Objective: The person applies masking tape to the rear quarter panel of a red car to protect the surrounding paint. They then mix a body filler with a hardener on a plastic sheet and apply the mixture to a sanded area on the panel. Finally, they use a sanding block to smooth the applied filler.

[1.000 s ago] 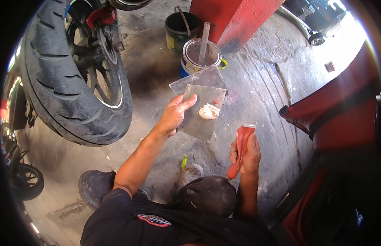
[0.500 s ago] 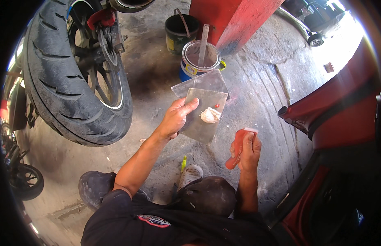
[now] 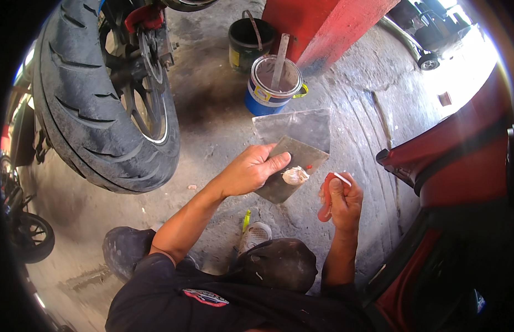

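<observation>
My left hand (image 3: 257, 170) is closed on a flat grey plate (image 3: 286, 148), thumb on top. On this mixing plate sit a dollop of whitish putty (image 3: 295, 176) and a small red dab (image 3: 309, 166). A second grey plate (image 3: 295, 126) shows just beyond it; whether my hand holds that one too I cannot tell. My right hand (image 3: 347, 202) grips a red putty spreader (image 3: 326, 199) with a pale straight edge, just right of the putty and apart from it.
Beyond the plates stands an open blue-and-white can (image 3: 261, 98) with a flat stick (image 3: 279, 62) in it. A black bucket (image 3: 243, 52) is behind, by a red pillar (image 3: 334, 33). A motorcycle wheel (image 3: 96, 110) fills the left; a red body panel (image 3: 450, 160) rises at right.
Both plates have turned clockwise and shifted right, away from the can. The spreader has tilted in my right hand, and the gap between it and the putty has narrowed.
</observation>
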### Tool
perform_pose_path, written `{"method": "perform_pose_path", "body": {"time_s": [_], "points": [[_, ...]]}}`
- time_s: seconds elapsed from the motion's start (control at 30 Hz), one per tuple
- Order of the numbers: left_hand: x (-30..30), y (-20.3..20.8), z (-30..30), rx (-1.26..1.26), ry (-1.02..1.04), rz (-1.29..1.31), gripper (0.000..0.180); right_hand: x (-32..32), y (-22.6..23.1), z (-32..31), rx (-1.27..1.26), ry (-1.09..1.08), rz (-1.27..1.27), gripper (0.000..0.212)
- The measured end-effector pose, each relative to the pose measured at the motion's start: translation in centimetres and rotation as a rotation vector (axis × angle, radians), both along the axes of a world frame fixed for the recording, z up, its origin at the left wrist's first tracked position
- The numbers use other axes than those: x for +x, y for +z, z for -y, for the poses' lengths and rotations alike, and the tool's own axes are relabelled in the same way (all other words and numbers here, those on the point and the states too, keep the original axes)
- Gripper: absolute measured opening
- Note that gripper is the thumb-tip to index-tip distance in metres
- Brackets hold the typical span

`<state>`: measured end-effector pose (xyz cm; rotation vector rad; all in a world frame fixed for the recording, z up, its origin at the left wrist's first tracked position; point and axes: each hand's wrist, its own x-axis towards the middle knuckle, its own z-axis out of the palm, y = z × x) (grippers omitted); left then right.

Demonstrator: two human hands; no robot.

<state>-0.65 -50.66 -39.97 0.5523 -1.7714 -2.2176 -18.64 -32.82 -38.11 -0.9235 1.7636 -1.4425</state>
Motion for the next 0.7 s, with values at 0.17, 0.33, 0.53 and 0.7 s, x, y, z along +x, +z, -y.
{"method": "perform_pose_path", "body": {"time_s": [0.17, 0.33, 0.53, 0.7], "points": [[-0.2, 0.7, -1.1, -0.081, 0.045, -0.061, 0.041, 0.2, 1.1, 0.8, 0.035, 0.032, -0.107, 0.022], [-0.1, 0.8, -1.1, -0.119, 0.047, -0.044, 0.042, 0.5, 1.5, 1.3, 0.066, -0.029, -0.21, 0.022], [-0.1, 0.8, -0.8, -0.101, 0.033, -0.008, 0.041, -0.1, 2.0, 0.8, 0.086, 0.052, -0.327, 0.02], [-0.2, 1.3, -1.3, -0.189, 0.061, -0.028, 0.041, -0.4, 1.6, 0.8, 0.131, 0.055, -0.356, 0.019]]}}
